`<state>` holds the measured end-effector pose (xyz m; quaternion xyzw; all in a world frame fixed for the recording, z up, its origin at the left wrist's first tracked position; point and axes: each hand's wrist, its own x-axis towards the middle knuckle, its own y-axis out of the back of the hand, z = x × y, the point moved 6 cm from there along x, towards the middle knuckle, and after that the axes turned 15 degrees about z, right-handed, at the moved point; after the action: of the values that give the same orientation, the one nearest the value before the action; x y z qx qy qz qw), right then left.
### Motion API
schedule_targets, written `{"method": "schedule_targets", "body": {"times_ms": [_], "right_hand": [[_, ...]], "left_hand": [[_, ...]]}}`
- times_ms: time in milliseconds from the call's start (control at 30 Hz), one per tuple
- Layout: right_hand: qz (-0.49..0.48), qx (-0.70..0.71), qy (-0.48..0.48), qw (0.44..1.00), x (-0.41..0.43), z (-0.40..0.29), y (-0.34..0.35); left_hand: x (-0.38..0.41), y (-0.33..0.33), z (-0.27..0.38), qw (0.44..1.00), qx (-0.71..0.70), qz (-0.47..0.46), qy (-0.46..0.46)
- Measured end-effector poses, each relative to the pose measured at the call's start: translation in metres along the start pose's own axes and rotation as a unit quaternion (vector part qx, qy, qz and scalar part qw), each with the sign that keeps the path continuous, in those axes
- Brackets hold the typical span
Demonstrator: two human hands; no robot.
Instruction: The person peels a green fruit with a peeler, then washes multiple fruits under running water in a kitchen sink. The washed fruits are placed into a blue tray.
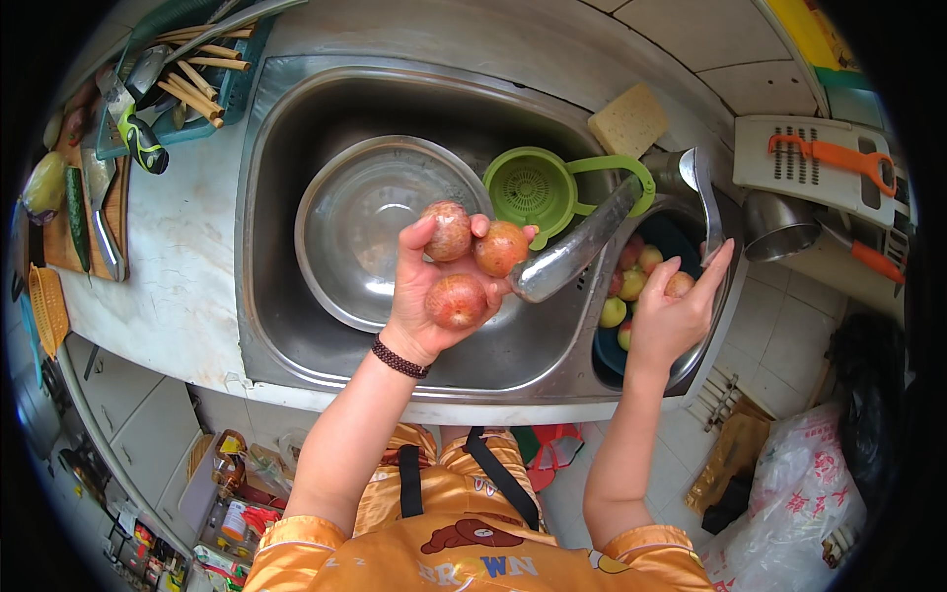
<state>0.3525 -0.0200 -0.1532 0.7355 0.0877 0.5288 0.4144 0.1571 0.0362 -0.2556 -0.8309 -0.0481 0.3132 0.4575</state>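
My left hand (436, 296), with a dark braided bracelet at the wrist, holds several reddish plum-like fruits (456, 301) palm up over the sink. Under it lies a round metal basin (348, 244). The faucet spout (551, 270) ends close beside its fingers. My right hand (677, 314) is above the small right bowl of the sink, a similar fruit (678, 285) between thumb and fingers, its fingertips close to the faucet's metal lever (703, 200). Below, a dark blue container (608, 351) holds more red and yellow-green fruits (632, 284).
A green strainer (531, 189) sits behind the spout, a sponge (629, 120) on the sink's back edge. At left are a teal basket (214, 129) of chopsticks and utensils and a cutting board (59, 240) with a knife and cucumber. An orange peeler (836, 157) is at right.
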Motion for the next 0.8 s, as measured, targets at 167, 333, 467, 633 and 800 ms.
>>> {"method": "schedule_targets", "body": {"times_ms": [167, 333, 467, 633, 800], "right_hand": [[-0.017, 0.061, -0.05, 0.997, -0.013, -0.005, -0.001], [-0.044, 0.226, -0.168, 0.958, -0.017, 0.006, 0.0], [-0.091, 0.303, -0.444, 0.838, -0.058, 0.053, -0.017], [-0.145, 0.418, -0.642, 0.626, -0.109, 0.119, -0.044], [-0.174, 0.164, -0.219, 0.946, -0.095, 0.114, -0.051]], "left_hand": [[-0.009, 0.006, 0.007, 0.999, -0.008, -0.016, -0.032], [-0.02, 0.012, 0.01, 0.997, 0.063, -0.012, -0.039], [-0.024, 0.016, 0.01, 0.998, 0.058, -0.007, -0.032], [-0.036, 0.026, 0.022, 0.953, 0.258, 0.118, -0.108], [-0.044, 0.026, 0.011, 0.844, 0.437, 0.287, -0.124]]}}
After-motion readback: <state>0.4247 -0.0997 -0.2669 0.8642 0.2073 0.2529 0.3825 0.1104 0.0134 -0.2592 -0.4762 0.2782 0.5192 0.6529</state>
